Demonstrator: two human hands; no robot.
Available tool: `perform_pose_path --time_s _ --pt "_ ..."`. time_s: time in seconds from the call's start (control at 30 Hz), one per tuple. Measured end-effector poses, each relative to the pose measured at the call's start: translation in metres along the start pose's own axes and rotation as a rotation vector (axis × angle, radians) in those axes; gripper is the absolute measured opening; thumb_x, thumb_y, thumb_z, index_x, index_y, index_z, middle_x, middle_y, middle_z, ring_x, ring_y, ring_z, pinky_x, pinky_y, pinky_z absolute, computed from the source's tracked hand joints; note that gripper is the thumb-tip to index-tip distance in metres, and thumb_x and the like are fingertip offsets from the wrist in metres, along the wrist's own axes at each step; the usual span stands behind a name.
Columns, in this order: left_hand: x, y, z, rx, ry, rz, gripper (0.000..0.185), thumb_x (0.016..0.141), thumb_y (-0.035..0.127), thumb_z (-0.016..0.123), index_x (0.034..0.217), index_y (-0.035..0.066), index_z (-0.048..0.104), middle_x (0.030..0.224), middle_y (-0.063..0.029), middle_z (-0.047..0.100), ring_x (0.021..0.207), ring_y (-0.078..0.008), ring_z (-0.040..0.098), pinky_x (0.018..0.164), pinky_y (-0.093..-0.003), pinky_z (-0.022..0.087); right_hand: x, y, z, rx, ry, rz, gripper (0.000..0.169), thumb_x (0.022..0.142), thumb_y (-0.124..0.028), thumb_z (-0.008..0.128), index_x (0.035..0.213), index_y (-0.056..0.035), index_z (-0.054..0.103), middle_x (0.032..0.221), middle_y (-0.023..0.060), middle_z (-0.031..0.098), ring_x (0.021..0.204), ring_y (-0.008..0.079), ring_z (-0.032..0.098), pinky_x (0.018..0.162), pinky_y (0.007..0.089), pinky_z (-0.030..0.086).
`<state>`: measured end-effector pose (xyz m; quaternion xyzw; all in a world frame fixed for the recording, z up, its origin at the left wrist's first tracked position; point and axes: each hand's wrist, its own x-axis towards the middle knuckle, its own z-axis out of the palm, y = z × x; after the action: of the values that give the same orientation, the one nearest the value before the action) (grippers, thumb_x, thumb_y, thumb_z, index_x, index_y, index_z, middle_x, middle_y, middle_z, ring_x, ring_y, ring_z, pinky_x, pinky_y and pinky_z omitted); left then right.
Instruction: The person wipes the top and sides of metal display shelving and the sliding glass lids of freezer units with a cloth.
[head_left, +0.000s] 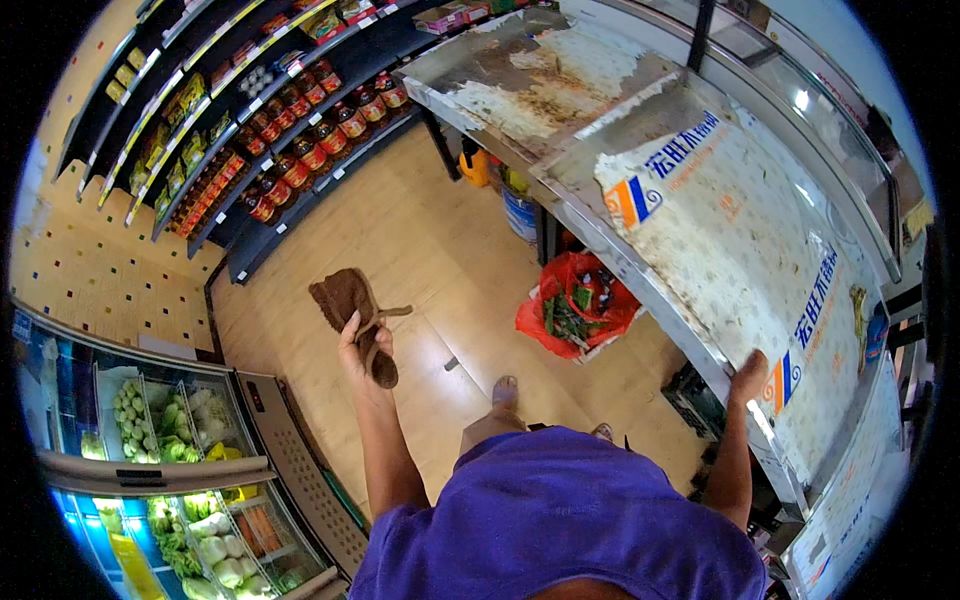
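In my left hand (362, 341) is a crumpled brown cloth (343, 294), held up over the floor. A thin strip of the cloth sticks out to the right, and a rolled end hangs below my fingers. My right hand (748, 376) grips the raised metal rim of a long steel table (660, 300). Torn white protective film with printed writing covers much of the tabletop. Brown dirt and stains mark the film and bare metal, mostly at the far end.
A red plastic bag (551, 330) of green vegetable scraps stands on the floor by the table. Shelves (300, 217) with bottles and packets line the far left wall. A lit vegetable cooler (150, 472) stands at my left. Under the table are a blue-white bucket (519, 214) and a dark crate (694, 401).
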<state>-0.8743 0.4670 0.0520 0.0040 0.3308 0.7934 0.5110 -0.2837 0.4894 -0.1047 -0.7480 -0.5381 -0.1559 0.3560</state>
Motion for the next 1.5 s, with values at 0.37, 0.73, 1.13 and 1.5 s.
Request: perform_pose_path --time_s 0.37,0.73,1.13,1.5 --pt "0.077 0.093 -0.008 0.457 0.139 0.137 0.019 0.074 0.023 0.056 0.082 0.006 0.052 0.069 -0.0033 0.055 0.049 -0.0126 0.048 0.043 -0.0214 0.037 0.045 -0.228 0.107 0.068 -0.129 -0.196 0.019 0.073 -0.011 0.055 0.09 -0.0035 0.052 0.074 0.0123 0.053 0.071 0.0284 0.05 0.063 0.0383 0.04" --pt "0.178 -0.009 0.085 0.673 -0.429 -0.412 0.038 0.068 -0.005 0.054 0.106 -0.004 0.049 0.098 -0.0104 0.057 0.085 -0.0186 0.056 0.077 -0.0303 0.044 0.051 -0.26 0.16 -0.068 -0.066 0.159 0.028 0.073 -0.013 0.052 0.099 -0.005 0.046 0.091 0.0114 0.049 0.089 0.0284 0.045 0.077 0.0399 0.033" --pt "0.313 -0.093 0.259 0.948 -0.918 -0.321 0.052 0.068 -0.005 0.057 0.117 -0.004 0.04 0.103 -0.0121 0.054 0.091 -0.0179 0.052 0.08 -0.0276 0.041 0.073 -0.304 0.181 -0.172 -0.008 0.718 0.033 0.077 -0.022 0.049 0.104 -0.0037 0.045 0.098 0.0091 0.05 0.093 0.0258 0.044 0.082 0.0399 0.029" --pt "0.29 -0.172 0.478 0.87 -1.662 1.071 0.057 0.057 -0.009 0.052 0.112 0.005 0.048 0.08 -0.0134 0.048 0.072 -0.0261 0.048 0.067 -0.0297 0.039 0.082 -0.312 0.175 -0.27 -0.053 0.789 0.041 0.073 -0.023 0.054 0.105 -0.0002 0.043 0.103 0.0143 0.046 0.099 0.0298 0.04 0.088 0.0413 0.026"
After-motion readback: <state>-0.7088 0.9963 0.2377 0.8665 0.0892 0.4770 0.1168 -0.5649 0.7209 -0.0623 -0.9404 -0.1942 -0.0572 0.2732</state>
